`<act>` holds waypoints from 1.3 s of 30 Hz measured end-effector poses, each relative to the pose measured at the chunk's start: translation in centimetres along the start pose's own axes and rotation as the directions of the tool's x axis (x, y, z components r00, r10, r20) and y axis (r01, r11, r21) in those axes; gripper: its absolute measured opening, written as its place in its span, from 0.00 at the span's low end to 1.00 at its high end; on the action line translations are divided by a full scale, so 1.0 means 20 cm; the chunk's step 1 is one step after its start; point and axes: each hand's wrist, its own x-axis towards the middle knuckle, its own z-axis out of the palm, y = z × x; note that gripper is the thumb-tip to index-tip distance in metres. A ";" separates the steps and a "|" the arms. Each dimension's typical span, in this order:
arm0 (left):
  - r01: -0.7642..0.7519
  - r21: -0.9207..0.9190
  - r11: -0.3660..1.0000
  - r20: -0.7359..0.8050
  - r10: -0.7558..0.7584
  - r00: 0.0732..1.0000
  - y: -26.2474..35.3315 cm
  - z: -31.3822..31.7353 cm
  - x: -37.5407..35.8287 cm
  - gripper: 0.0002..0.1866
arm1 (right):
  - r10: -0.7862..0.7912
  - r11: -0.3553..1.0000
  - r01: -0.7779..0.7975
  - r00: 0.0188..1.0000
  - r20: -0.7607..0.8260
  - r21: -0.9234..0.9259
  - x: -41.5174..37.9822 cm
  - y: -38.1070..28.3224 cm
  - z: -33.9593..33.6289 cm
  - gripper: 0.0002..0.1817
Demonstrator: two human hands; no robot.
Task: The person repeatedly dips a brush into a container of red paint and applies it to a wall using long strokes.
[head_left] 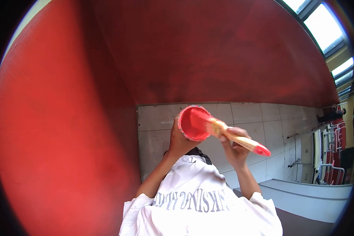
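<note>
My left hand (pixel 179 139) is wrapped round a round paint can (pixel 194 135), held up in front of my chest with its open top facing me. Red paint coats the inside, and the rim is smeared with it. In my right hand (pixel 235 147) is a paintbrush (pixel 240 139) with a pale wooden handle and a red tip. The brush slants down to the left, its red bristles reaching in over the can's mouth. Paint marks show on the handle near the bristles.
Red walls (pixel 208 51) meet in a corner ahead and to my left. Pale floor tiles (pixel 271 126) run along the wall. At the right are a grey-white cabinet or counter (pixel 310 198), stacked furniture with metal legs (pixel 334 165), a person (pixel 332 115) farther off, and windows (pixel 324 27).
</note>
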 end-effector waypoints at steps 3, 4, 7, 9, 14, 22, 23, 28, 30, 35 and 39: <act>0.004 -0.007 1.000 -0.035 -0.004 0.999 0.01 0.01 0.00 0.40 | 0.044 0.987 -0.001 0.962 -0.270 0.160 -0.03 -0.02 0.03 0.14; 0.013 -0.029 1.000 -0.026 -0.013 1.000 0.01 0.01 0.00 0.40 | 0.038 0.995 -0.025 0.990 -0.136 0.098 -0.04 0.00 0.01 0.15; 0.026 -0.065 0.998 -0.023 -0.027 0.999 0.02 0.01 0.00 0.40 | -0.008 0.999 0.010 0.999 0.050 -0.045 -0.03 0.02 -0.02 0.16; 0.027 -0.046 0.999 -0.036 -0.029 0.999 0.04 0.01 -0.01 0.40 | 0.038 0.996 -0.024 0.985 -0.166 0.086 -0.06 0.00 0.02 0.15; 0.008 -0.008 1.000 0.029 -0.008 1.000 0.02 -0.01 -0.03 0.45 | -0.008 0.999 0.003 0.993 -0.120 -0.035 -0.07 -0.01 0.01 0.17; 0.020 -0.030 0.999 0.021 -0.019 1.000 0.02 -0.02 -0.03 0.45 | -0.060 0.995 0.066 0.996 0.073 -0.081 -0.06 -0.02 -0.01 0.18; 0.015 -0.046 0.999 0.022 -0.014 1.000 0.03 -0.02 -0.03 0.45 | -0.020 0.995 0.028 0.996 0.085 -0.094 -0.08 0.00 -0.02 0.18; 0.042 -0.043 0.998 -0.030 -0.043 0.999 0.07 -0.02 -0.02 0.43 | -0.090 0.993 0.092 0.995 0.038 -0.068 -0.06 -0.02 0.02 0.17; 0.039 -0.068 0.997 -0.014 -0.040 0.999 0.05 -0.02 -0.02 0.43 | -0.028 0.992 0.033 0.999 0.047 -0.120 -0.09 0.00 0.01 0.17; 0.030 -0.072 0.997 -0.046 -0.034 0.998 0.03 -0.04 -0.02 0.43 | 0.024 0.994 -0.006 0.987 -0.161 0.112 -0.12 0.02 0.04 0.16; -0.027 0.005 1.000 -0.043 0.027 0.999 0.05 -0.04 0.00 0.43 | 0.069 0.996 -0.069 0.998 -0.017 -0.052 -0.13 0.06 0.02 0.15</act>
